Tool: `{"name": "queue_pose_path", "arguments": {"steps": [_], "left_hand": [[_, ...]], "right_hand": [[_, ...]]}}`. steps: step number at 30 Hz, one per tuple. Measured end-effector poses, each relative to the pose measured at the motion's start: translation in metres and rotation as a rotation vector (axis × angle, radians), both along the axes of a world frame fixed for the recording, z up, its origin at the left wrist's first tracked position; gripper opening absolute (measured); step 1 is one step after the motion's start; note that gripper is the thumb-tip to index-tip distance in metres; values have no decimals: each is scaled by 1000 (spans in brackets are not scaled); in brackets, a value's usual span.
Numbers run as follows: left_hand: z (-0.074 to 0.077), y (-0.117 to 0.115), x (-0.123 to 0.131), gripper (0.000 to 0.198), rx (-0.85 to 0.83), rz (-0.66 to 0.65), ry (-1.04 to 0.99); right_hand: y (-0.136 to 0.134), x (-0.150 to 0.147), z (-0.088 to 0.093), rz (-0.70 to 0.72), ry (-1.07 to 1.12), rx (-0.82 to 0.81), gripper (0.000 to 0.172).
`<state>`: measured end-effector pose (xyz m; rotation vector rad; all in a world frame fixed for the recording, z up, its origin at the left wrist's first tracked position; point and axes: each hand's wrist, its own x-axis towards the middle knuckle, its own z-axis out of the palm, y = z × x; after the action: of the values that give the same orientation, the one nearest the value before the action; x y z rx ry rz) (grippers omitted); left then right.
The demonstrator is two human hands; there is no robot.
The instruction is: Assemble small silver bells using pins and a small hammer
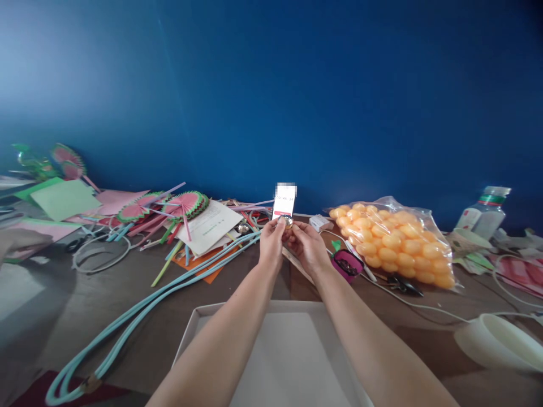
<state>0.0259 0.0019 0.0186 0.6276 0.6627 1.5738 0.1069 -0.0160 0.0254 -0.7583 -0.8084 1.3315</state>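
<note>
Both my hands reach out to the middle of the table, fingers closed around one small round shiny metal piece (288, 221); its exact kind does not show. My left hand (272, 240) pinches it from the left with the thumb on top. From the right, my right hand (306, 243) grips its edge with bent fingers. Just behind the piece stands a phone (285, 198) with a timer on its lit screen. Another small shiny metal thing (243, 228) lies left of my left hand. Below my forearms is a shallow white box lid or tray (292, 306).
To the right lie a clear bag of orange balls (392, 240), a small purple pouch (348, 264) and a white bowl (496, 339). Blue tubing (139, 299), paper fans (184, 206) and papers (212, 226) spread leftward. At the far left, another person's hand (25, 240) shows.
</note>
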Motion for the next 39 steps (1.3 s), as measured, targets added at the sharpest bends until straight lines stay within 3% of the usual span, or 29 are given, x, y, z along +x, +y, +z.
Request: {"name": "queue_pose_path", "arguments": {"steps": [30, 39], "left_hand": [[-4, 0, 2, 42, 27, 27, 86], [-1, -1, 1, 42, -29, -40, 48]], "right_hand": [[5, 4, -8, -145, -247, 5, 40], [1, 3, -3, -60, -141, -1, 38]]}}
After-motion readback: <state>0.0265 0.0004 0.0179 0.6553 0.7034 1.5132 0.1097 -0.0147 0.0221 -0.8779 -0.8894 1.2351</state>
